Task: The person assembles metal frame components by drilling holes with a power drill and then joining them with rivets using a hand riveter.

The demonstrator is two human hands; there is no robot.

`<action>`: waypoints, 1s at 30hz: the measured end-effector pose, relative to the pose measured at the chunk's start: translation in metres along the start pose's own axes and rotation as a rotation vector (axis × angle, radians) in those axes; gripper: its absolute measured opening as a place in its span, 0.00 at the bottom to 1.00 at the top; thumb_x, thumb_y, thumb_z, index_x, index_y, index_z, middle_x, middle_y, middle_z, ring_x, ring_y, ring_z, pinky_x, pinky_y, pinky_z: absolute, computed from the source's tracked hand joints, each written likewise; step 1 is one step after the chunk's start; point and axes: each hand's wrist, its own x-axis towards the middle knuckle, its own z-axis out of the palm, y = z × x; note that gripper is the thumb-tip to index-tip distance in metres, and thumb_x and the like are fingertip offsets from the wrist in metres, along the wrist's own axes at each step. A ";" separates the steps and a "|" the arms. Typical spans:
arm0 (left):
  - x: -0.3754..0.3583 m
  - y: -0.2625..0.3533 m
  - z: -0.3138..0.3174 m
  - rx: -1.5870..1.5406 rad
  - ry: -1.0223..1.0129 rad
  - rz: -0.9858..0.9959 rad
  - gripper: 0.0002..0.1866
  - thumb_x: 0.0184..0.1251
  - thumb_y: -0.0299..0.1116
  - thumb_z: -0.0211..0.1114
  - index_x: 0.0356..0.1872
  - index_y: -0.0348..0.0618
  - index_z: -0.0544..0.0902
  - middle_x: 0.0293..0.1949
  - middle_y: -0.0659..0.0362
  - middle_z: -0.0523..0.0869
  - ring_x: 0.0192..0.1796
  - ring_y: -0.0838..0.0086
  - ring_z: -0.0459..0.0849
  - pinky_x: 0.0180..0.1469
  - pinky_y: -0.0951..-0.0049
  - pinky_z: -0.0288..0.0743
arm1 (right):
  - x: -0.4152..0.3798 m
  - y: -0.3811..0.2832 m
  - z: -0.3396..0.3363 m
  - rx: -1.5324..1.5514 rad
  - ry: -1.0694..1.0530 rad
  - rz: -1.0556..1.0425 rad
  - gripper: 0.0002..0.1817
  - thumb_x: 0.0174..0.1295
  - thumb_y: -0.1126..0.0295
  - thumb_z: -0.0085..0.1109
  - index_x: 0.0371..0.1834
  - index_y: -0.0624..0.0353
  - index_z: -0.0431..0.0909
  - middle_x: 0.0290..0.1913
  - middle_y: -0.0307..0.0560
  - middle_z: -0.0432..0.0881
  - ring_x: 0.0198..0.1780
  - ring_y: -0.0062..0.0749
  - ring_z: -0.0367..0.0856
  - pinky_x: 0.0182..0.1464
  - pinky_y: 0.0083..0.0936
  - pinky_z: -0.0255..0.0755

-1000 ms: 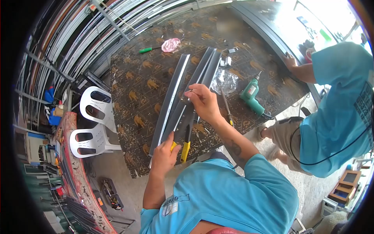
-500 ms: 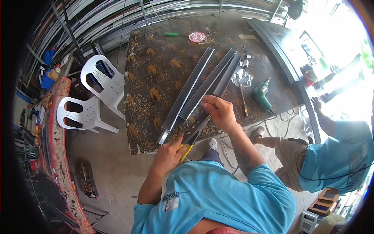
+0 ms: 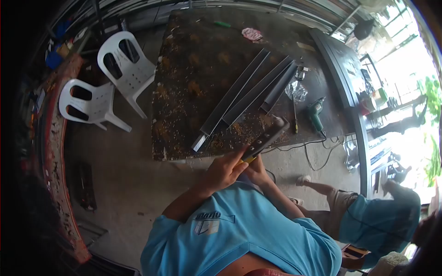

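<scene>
In front of my chest I hold a dark, long-bodied hand tool (image 3: pixel 263 139) with yellow grips and several small round fittings along its body. My left hand (image 3: pixel 224 171) is wrapped round its lower end. Close beside it, my right hand (image 3: pixel 256 171) is closed at the yellow grip, its fingers partly hidden behind the tool. The tool's rounded head points up and right, over the table's near edge. Beyond it on the table lie a long dark metal profile (image 3: pixel 235 92), a second profile (image 3: pixel 258 92) and a shorter profile (image 3: pixel 280 88).
On the dark table (image 3: pixel 184 106) are a green power drill (image 3: pixel 316 115), a screwdriver (image 3: pixel 295 117), a clear plastic bag (image 3: pixel 297 91) and a pink item (image 3: pixel 252 34). White chairs (image 3: pixel 124 69) stand left. A co-worker in a blue shirt (image 3: pixel 377 221) is at the right.
The tool has been lifted off the table area toward my chest, its head swung right. My right hand has come down from the profiles to the tool's grip. The view has shifted.
</scene>
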 end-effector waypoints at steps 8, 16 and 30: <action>-0.017 -0.057 0.017 -0.375 -0.007 -0.228 0.25 0.75 0.38 0.56 0.67 0.36 0.66 0.44 0.43 0.82 0.45 0.51 0.84 0.48 0.58 0.76 | -0.012 -0.050 -0.015 -0.208 0.032 0.373 0.40 0.56 0.80 0.66 0.73 0.58 0.58 0.51 0.47 0.76 0.50 0.31 0.82 0.37 0.28 0.79; -0.056 -0.150 0.114 -0.815 0.217 -0.679 0.32 0.76 0.57 0.42 0.59 0.34 0.69 0.44 0.43 0.82 0.48 0.54 0.82 0.52 0.58 0.72 | 0.032 -0.045 0.022 0.014 -0.206 0.485 0.46 0.59 0.74 0.58 0.80 0.56 0.43 0.51 0.44 0.75 0.47 0.24 0.74 0.50 0.21 0.70; -0.059 -0.152 0.079 -0.927 -0.005 -0.768 0.39 0.73 0.66 0.40 0.71 0.43 0.62 0.65 0.55 0.69 0.66 0.70 0.68 0.64 0.64 0.63 | 0.041 -0.034 0.025 -0.279 -0.213 0.549 0.45 0.56 0.70 0.62 0.79 0.51 0.51 0.48 0.47 0.79 0.46 0.30 0.78 0.50 0.28 0.72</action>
